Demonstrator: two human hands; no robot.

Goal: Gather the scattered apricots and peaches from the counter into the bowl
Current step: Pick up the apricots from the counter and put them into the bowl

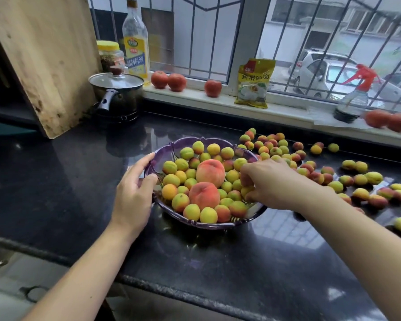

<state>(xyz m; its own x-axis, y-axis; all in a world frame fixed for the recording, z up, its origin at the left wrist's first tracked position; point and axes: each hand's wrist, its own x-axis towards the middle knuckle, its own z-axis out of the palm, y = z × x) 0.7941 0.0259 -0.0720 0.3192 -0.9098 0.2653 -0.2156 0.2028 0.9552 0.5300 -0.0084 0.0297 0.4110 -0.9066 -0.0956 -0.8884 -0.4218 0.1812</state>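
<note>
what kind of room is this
Most likely a home kitchen. A lidded pot stands on the dark stone counter, a bottle of cooking wine and a spice jar stand by the barred window, and a wooden cutting board leans at the left.

Two bare forearms, no sleeves; hands [134, 195] unadorned — short, plain nails

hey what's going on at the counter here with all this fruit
A person is gathering fruit into a purple bowl on a dark counter. The left hand holds the bowl's rim while the right hand reaches over its right side, fingers curled round an apricot. The bowl already holds many apricots and two peaches. Plenty more scattered apricots still lie on the counter to the right.
</note>
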